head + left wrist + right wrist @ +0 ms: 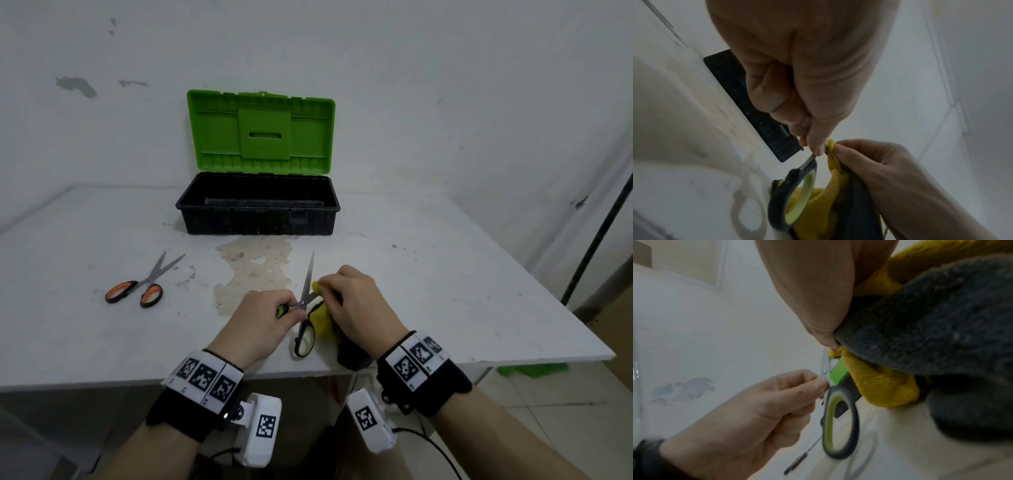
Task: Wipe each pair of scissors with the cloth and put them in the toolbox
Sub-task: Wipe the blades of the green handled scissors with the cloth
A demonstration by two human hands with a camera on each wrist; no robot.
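Green-handled scissors [305, 308] are held spread apart above the table's front edge. My left hand [265, 320] pinches them near the pivot [825, 371], one handle loop [795, 199] hanging free. My right hand [352, 301] grips a yellow and dark grey cloth [325, 323] folded around one blade; the other blade [310, 274] points away towards the toolbox. The cloth [931, 340] bunches under my right palm. A second pair with orange handles [144, 286] lies open on the table at the left. The black toolbox [258, 205] stands at the back, its green lid [260, 132] upright.
A brownish stain [253, 267] marks the white table [445, 291] between the toolbox and my hands. A dark pole [596, 240] leans at the right, past the table's edge. Something green [532, 370] lies on the floor there.
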